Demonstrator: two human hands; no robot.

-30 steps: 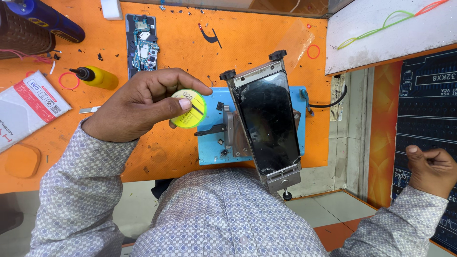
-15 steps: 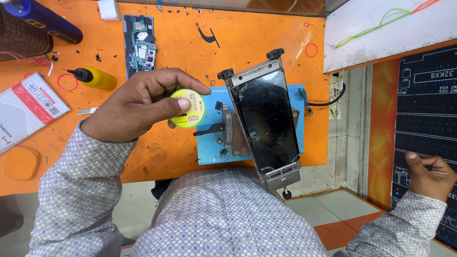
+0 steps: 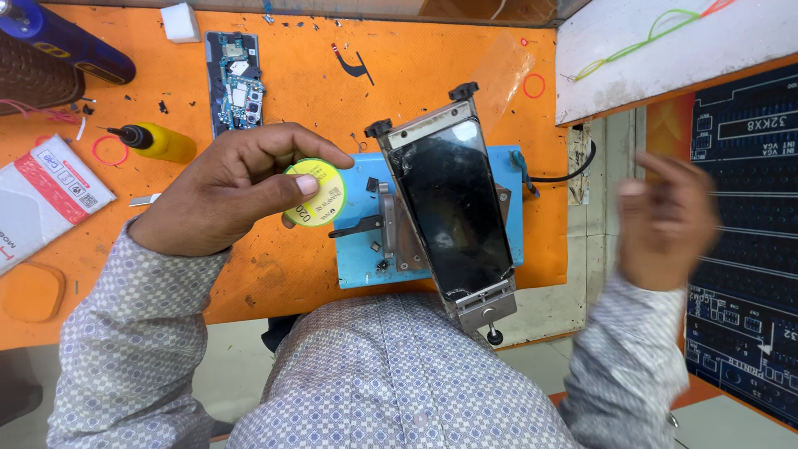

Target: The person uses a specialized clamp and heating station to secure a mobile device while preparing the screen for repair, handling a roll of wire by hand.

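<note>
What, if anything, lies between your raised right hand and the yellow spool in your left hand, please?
The clamped phone on its blue fixture lies between them. The left hand holds the yellow spool over the orange mat, left of the fixture; the right hand is blurred, raised off the mat's right edge.

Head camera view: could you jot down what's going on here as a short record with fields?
Left hand: holds a round yellow spool
Right hand: raised, blurred, holding nothing visible
Centre: phone with cracked lower corner, clamped in a metal frame on a blue platform
Surface: orange mat
Nearby: circuit board, yellow bottle
</note>
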